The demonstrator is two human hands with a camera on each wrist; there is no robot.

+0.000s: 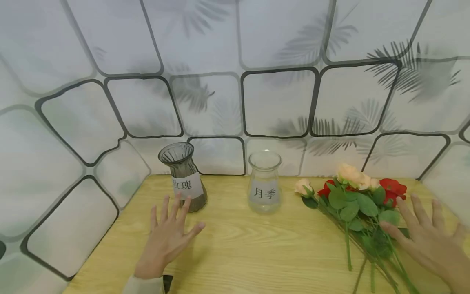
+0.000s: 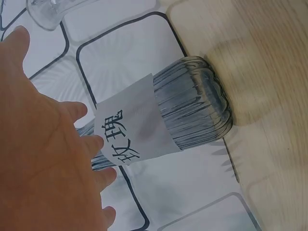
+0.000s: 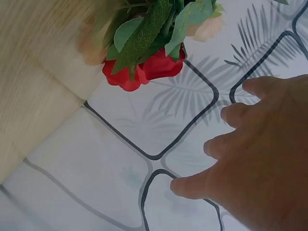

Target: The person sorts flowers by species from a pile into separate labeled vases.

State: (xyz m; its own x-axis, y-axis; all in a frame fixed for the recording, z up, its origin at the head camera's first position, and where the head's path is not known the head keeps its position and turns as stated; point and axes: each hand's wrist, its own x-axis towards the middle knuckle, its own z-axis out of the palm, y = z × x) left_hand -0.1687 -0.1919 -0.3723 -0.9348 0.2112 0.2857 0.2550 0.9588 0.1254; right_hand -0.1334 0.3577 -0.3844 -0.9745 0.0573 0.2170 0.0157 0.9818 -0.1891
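Observation:
My left hand is held with spread fingers in front of a ribbed grey glass vase, which carries a white paper label with Chinese characters. The same vase fills the middle of the left wrist view, and no contact with it is plain. A clear glass vase, also labelled, stands to its right. On the right lies a bunch of red and peach flowers with green leaves and long stems. Fingers spread, my right hand is beside the bunch; whether it touches leaves cannot be told. Red petals show in the right wrist view.
The light wood table backs onto a wall covered in a pattern of rounded outlines and grey fern leaves. Another wall surface borders the table's left side. Flower stems reach toward the front of the table.

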